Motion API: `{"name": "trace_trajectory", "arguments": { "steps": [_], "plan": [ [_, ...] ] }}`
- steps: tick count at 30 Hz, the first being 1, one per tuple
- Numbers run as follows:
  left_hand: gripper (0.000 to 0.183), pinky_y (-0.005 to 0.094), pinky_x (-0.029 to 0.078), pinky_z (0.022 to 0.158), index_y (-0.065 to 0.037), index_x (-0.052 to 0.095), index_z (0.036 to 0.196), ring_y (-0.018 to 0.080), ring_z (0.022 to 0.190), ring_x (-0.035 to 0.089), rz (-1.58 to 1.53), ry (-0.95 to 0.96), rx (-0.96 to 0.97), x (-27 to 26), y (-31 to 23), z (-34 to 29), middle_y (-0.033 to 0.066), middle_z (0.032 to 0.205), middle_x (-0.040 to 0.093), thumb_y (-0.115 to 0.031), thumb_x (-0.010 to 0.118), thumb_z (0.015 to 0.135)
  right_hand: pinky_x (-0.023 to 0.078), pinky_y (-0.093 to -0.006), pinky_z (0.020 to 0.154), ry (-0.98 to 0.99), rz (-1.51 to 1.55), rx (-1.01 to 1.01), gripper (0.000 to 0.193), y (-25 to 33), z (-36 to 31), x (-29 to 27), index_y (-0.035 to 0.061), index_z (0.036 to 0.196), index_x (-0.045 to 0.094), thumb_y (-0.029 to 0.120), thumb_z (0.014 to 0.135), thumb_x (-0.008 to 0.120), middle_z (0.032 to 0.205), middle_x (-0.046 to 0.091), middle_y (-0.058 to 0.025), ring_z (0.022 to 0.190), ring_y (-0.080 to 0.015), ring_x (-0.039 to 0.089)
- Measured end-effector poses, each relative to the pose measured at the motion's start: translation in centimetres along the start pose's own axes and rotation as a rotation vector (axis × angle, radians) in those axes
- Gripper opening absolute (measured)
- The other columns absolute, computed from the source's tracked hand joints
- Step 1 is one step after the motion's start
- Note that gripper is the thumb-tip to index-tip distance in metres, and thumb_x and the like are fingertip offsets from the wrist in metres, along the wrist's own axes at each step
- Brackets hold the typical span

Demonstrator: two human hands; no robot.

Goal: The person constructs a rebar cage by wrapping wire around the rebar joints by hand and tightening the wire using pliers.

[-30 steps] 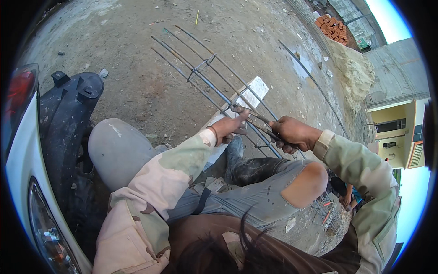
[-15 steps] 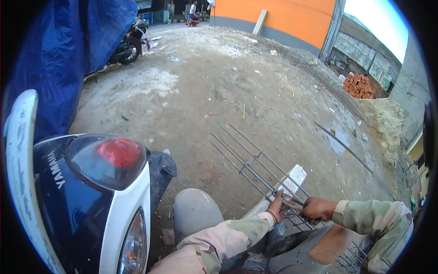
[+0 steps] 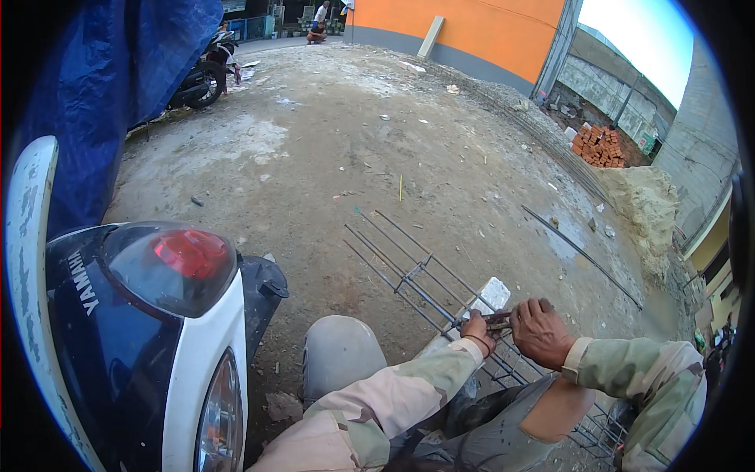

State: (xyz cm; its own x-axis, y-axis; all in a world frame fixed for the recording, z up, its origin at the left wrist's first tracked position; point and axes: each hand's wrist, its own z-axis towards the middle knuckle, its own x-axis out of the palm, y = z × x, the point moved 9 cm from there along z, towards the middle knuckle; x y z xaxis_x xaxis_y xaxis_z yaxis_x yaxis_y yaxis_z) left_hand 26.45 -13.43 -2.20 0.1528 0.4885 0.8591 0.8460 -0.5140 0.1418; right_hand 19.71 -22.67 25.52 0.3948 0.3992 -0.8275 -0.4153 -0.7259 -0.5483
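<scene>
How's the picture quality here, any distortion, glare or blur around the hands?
Head view: strong fisheye bending, black corners; soft daylight, no hard shadows; sky blown out; left hand and right hand on the rebar cage fairly sharp.

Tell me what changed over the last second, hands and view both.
The view lifted from the lap to the yard, bringing the scooter's tail light and the orange wall into sight. The right hand turned knuckles-up over the pliers and closed in on the left hand. Both hands stay at the same tie on the rebar cage, which still rests on the white block.
</scene>
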Motion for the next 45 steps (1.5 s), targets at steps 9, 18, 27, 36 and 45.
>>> {"name": "trace_trajectory", "arguments": {
  "steps": [9, 18, 27, 36, 45],
  "plan": [
    [0.049, 0.0431, 0.053, 0.096, 0.005, 0.052, 0.127, 0.0316, 0.105, 0.067, 0.041, 0.181, -0.100, 0.8, 0.1, -4.3, 0.0180, 0.115, 0.068, -0.035, 0.044, 0.101, 0.055, -0.0453, 0.051, 0.337, 0.223, -0.027, 0.025, 0.8, -1.3, 3.9, -0.0114, 0.084, 0.063, 0.011, 0.085, 0.053, 0.071, 0.063, -0.0272, 0.061, -0.0379, 0.067],
    [0.051, 0.0454, 0.046, 0.106, 0.002, 0.051, 0.130, 0.0290, 0.123, 0.057, -0.084, 0.297, -0.016, 1.4, -0.4, -4.8, 0.0169, 0.129, 0.061, -0.039, 0.038, 0.102, 0.047, -0.0357, 0.046, 0.894, 1.633, 1.026, 0.043, -0.6, -4.7, 9.9, -0.0017, 0.085, 0.064, 0.033, 0.104, 0.047, 0.068, 0.062, -0.0110, 0.053, -0.0201, 0.059],
    [0.030, 0.0497, 0.055, 0.090, -0.005, 0.057, 0.099, 0.0304, 0.096, 0.067, 0.134, 0.021, 0.200, -2.2, -1.1, 0.9, 0.0124, 0.097, 0.066, -0.031, 0.041, 0.102, 0.050, -0.0378, 0.058, 0.463, 0.412, 0.186, 0.032, -0.3, -1.4, 4.2, -0.0067, 0.097, 0.063, 0.024, 0.097, 0.051, 0.078, 0.063, -0.0166, 0.066, -0.0297, 0.065],
    [0.036, 0.0502, 0.053, 0.093, -0.004, 0.059, 0.115, 0.0291, 0.105, 0.065, -0.152, 0.038, 0.064, -0.4, -0.4, 0.6, 0.0146, 0.110, 0.067, -0.033, 0.042, 0.102, 0.040, -0.0332, 0.043, 0.359, 0.103, -0.040, 0.032, -0.6, -1.5, 4.6, -0.0035, 0.081, 0.064, 0.019, 0.097, 0.048, 0.065, 0.059, -0.0105, 0.050, -0.0202, 0.054],
    [0.048, 0.0502, 0.053, 0.093, -0.007, 0.050, 0.126, 0.0303, 0.098, 0.068, -0.177, -0.027, 0.116, -0.6, -0.8, -1.3, 0.0142, 0.109, 0.068, -0.045, 0.032, 0.105, 0.044, -0.0354, 0.044, 0.647, 0.742, 0.401, 0.044, -2.8, -1.4, 5.6, -0.0017, 0.079, 0.062, 0.031, 0.102, 0.046, 0.066, 0.063, -0.0106, 0.050, -0.0224, 0.059]
  ]
}}
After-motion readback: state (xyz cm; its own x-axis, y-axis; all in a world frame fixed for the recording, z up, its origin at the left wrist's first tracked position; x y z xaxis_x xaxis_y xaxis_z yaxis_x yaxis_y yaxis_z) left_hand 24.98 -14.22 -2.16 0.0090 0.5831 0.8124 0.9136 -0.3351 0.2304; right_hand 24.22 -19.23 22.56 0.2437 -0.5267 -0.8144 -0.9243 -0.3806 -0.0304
